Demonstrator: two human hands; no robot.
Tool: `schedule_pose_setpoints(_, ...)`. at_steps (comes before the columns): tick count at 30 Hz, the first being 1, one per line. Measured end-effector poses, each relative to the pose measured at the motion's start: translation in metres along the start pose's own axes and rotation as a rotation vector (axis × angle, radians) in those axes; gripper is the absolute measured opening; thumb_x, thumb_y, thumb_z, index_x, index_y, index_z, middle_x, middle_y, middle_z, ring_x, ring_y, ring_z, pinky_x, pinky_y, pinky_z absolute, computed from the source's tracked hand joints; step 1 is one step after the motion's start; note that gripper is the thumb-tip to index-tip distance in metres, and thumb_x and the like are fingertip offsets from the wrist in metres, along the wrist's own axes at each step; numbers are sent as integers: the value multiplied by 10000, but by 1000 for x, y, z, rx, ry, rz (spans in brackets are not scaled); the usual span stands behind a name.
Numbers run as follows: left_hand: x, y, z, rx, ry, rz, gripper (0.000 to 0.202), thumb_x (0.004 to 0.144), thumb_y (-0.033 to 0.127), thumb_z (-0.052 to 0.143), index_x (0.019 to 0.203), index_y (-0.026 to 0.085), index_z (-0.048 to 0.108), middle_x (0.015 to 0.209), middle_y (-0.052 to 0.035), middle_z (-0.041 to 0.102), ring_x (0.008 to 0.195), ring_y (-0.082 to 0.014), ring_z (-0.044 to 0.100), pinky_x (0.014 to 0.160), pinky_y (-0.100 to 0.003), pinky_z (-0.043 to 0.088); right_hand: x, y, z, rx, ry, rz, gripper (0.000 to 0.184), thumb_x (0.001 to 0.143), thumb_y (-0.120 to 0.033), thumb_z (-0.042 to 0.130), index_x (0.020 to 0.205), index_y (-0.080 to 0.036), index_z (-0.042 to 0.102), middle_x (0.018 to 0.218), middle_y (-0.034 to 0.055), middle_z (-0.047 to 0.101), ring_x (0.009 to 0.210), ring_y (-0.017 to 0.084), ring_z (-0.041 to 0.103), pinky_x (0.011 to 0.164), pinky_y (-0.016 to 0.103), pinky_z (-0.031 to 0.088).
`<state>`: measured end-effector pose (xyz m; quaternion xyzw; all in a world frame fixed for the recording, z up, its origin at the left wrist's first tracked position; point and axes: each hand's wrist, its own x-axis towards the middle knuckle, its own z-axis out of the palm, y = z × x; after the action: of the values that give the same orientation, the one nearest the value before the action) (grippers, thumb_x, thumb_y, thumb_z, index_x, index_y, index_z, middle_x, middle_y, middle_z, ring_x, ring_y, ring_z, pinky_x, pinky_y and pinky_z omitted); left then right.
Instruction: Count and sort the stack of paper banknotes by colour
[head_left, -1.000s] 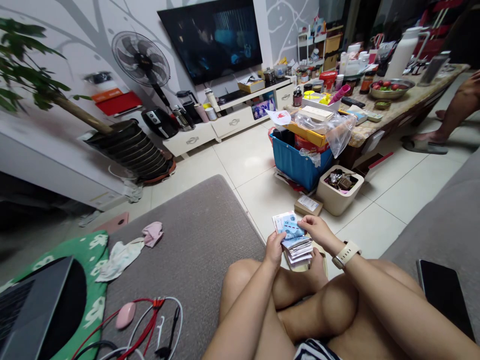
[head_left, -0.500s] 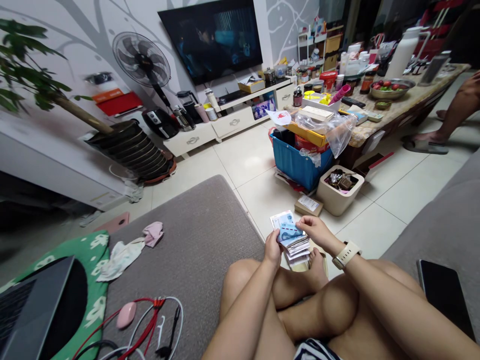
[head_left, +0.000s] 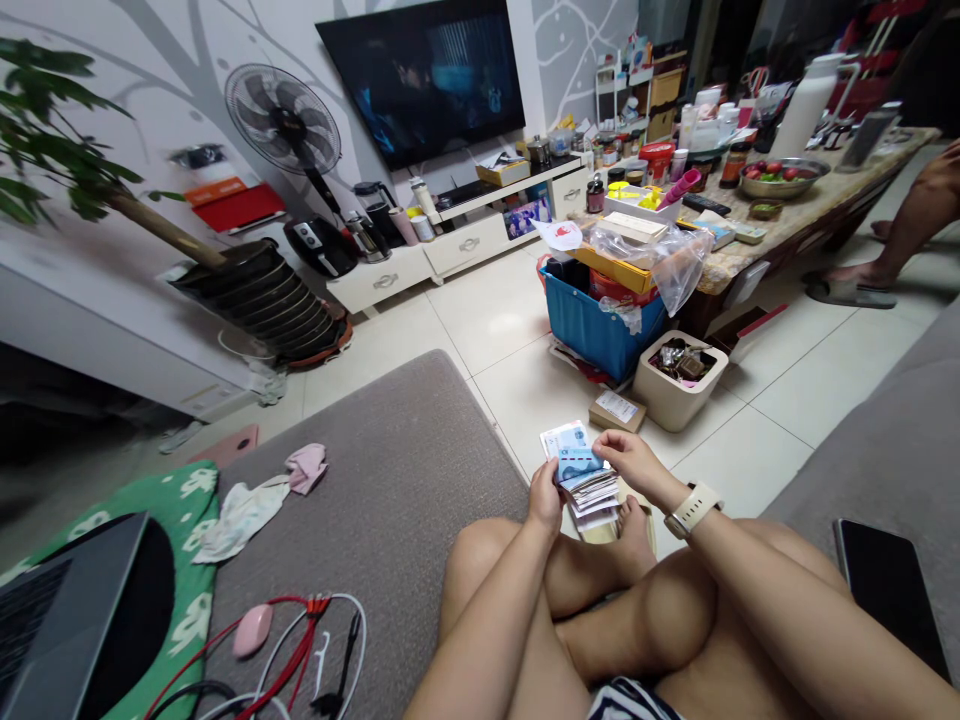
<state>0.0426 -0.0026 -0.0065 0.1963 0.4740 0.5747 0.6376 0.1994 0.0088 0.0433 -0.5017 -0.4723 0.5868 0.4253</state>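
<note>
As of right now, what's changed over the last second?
The left hand and the notes shifted slightly left; the TV image changed. Nothing visibly taken up or let go: both hands stay on the notes. The right hand is nearly where it was; the phone and cables are unmoved.

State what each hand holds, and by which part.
The left hand grips the banknotes by their left side; the right hand pinches a blue note at its right end.
</note>
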Motion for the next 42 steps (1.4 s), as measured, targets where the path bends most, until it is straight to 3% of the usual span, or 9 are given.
schedule_pose_setpoints(14, -2, 2, 1, 12, -21, -7, 327, 626, 419, 741, 781, 131, 749, 781, -78, 762, 821, -270, 708, 777, -357, 510, -2, -5, 1, -7, -8, -10, 298, 702, -472, 678, 683, -190, 583, 628, -18, 552, 619, 146, 497, 594, 269, 377)
schedule_pose_setpoints(42, 1, -1, -1, 14, -14, 10, 317, 646, 413, 734, 777, 124, 745, 763, -64, 757, 771, -244, 696, 759, -341, 503, -1, -3, 0, 3, -5, -6, 308, 710, -473, 680, 662, -191, 566, 617, -23, 527, 598, 138, 473, 564, 262, 352)
